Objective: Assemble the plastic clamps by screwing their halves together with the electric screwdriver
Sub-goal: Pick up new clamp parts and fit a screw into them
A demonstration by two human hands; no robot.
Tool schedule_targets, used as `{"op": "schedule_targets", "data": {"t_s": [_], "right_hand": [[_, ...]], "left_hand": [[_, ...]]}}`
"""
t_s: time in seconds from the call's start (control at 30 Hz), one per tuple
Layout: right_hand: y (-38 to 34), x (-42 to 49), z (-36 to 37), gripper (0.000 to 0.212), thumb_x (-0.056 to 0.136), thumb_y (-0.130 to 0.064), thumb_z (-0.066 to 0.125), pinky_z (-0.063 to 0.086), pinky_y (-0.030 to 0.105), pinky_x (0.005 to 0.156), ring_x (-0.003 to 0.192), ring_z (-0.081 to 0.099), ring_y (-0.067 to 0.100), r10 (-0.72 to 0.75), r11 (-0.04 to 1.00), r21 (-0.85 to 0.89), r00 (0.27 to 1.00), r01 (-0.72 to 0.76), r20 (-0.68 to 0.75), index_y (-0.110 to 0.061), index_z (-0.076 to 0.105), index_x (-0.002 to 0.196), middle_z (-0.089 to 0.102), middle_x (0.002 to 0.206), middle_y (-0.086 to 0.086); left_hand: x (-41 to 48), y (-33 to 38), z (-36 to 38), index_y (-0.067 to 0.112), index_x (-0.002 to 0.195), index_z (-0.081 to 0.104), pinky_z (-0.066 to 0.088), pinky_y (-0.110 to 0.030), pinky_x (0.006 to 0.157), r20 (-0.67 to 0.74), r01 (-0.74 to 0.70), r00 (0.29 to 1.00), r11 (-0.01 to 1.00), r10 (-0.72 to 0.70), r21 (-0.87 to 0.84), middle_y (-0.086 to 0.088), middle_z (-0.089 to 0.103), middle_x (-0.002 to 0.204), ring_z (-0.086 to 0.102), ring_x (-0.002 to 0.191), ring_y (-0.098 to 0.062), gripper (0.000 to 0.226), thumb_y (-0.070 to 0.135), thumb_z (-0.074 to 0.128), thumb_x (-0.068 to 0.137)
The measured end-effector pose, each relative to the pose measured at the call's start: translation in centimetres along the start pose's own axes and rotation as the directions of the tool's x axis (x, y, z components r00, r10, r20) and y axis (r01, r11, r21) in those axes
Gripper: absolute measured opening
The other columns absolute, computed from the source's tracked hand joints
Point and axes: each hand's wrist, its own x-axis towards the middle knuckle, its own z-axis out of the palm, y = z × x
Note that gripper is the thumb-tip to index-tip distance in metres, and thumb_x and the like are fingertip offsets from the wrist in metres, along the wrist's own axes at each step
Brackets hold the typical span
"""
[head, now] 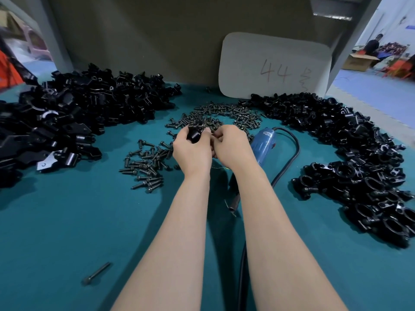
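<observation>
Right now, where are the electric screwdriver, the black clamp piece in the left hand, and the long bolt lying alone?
electric screwdriver [262, 144]: head view, on its blue body.
clamp piece [193, 134]: head view, on its black rounded side.
long bolt [97, 273]: head view, on the middle of its shank.

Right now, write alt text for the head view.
The left hand grips a black plastic clamp over a teal table, the right hand curled beside it. Black screws, heaps of black clamp parts and a blue electric screwdriver lie around.

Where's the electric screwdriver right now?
In the head view, the blue electric screwdriver lies on the teal table just right of the right hand, between the screws and the right-side clamp pile.
</observation>
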Motion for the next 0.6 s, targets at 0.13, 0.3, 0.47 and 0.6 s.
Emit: {"op": "schedule_targets", "data": {"t_s": [0.13, 0.3, 0.47, 0.6], "right_hand": [[0.1, -0.1, 0.3, 0.030, 0.099, -0.020, 0.045, 0.039, 0.008, 0.038, 0.036, 0.050, -0.001, 0.046, 0.997, 0.056, 0.999, -0.047, 0.013, -0.001, 0.063, 0.083, 0.055, 0.053, -0.003], [-0.5, -0.1, -0.5, 0.028, 0.098, -0.022, 0.050, 0.055, 0.033, 0.077, 0.077, 0.069, 0.021, 0.029, 0.998, 0.048, 0.997, -0.032, 0.070, -0.002, 0.067, 0.091, 0.071, 0.082, 0.013], [-0.7, -0.3, -0.1, 0.024, 0.100, -0.019, 0.043, 0.049, 0.036, 0.073, 0.084, 0.061, 0.029, -0.008, 0.996, -0.087, 0.997, 0.014, 0.077, -0.002, 0.059, 0.094, 0.066, 0.094, 0.015], [-0.5, -0.2, 0.5, 0.030, 0.104, -0.025, 0.030, 0.032, 0.032, 0.068, 0.080, 0.046, 0.025, -0.014, 0.995, -0.102, 0.998, 0.021, 0.068, -0.008, 0.046, 0.086, 0.051, 0.086, 0.009]], "left_hand": [[0.0, 0.2, -0.2, 0.031, 0.073, 0.055, 0.045, -0.021, 0.069, 0.010, 0.029, 1.000, 0.999, -0.028, -0.039, 0.000, 0.066, 0.086, 0.058, 0.077, -0.012, 0.025, 0.015, 0.070, 0.085], [0.4, 0.2, -0.4, 0.022, 0.079, 0.060, 0.050, -0.025, 0.074, 0.003, 0.085, 0.996, 0.992, -0.085, -0.088, 0.002, 0.064, 0.084, 0.058, 0.076, -0.014, 0.014, 0.015, 0.069, 0.086], [0.3, 0.2, -0.3, 0.017, 0.082, 0.062, 0.051, -0.026, 0.076, 0.004, 0.078, 0.997, 0.994, -0.078, -0.079, 0.001, 0.064, 0.083, 0.059, 0.078, -0.016, 0.008, 0.015, 0.069, 0.087], [0.1, 0.3, -0.1, 0.013, 0.087, 0.064, 0.052, -0.027, 0.079, 0.018, 0.043, 0.999, 0.997, -0.042, -0.071, -0.003, 0.068, 0.089, 0.061, 0.080, -0.015, 0.005, 0.014, 0.069, 0.087]]}}
